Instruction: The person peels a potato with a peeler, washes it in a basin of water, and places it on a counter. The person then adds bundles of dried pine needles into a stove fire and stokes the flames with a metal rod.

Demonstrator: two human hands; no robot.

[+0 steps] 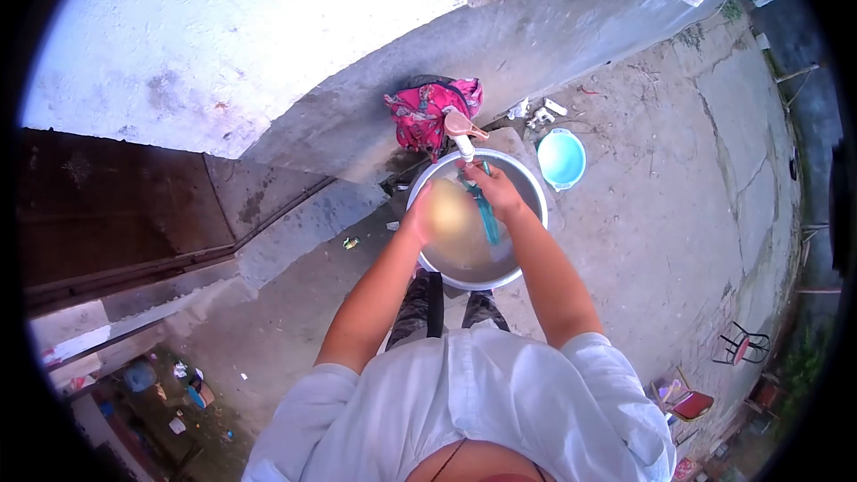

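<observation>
A wide metal basin [543, 199] with a pale rim stands below me, with cloudy water in it. In its left half is a blurred, round, pale-yellow thing [453, 214]; its kind cannot be made out. My left hand [418, 216] is curled against the yellow thing's left side, fingertips hidden. Just under the white tap [463, 146], my right hand [496, 190] has its fingers closed around the upper part of a teal, strip-like thing [488, 221]. The strip's lower end hangs into the basin.
A light-blue bowl [561, 159] sits on the concrete right of the basin. Behind the tap, a pink patterned bag [420, 116] hangs against the wall [357, 116]. Small white items [543, 113] lie near the bowl. A red-seated chair [693, 405] stands at the lower right.
</observation>
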